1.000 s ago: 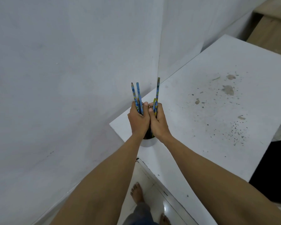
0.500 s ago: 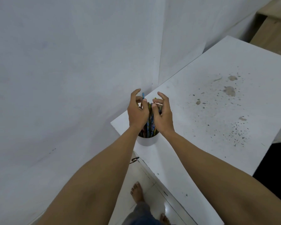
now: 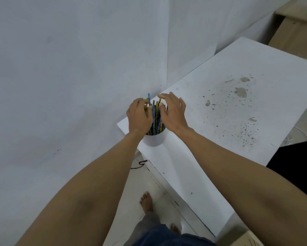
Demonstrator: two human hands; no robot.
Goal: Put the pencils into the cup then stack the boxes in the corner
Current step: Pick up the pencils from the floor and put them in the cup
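A white cup [image 3: 155,139] stands near the left corner of the white table [image 3: 220,110], close to the wall. Several blue and yellow pencils [image 3: 156,119] stand inside it, tips poking up between my hands. My left hand [image 3: 140,116] hovers just left of the pencils with fingers curled loosely beside them. My right hand [image 3: 172,110] is on their right, fingers spread and lifted off the pencils. Neither hand grips anything. No boxes are in view.
White walls meet in a corner just behind the cup. Grey stains [image 3: 241,91] mark the table's right part. A wooden cabinet [image 3: 294,29] stands at top right. A black cable [image 3: 140,164] lies on the floor below the table, near my bare feet [image 3: 146,201].
Both hands held pencils upright over the cup a second ago. The pencils dropped into the cup, and my hands have opened and drawn apart, the right one lifting away.
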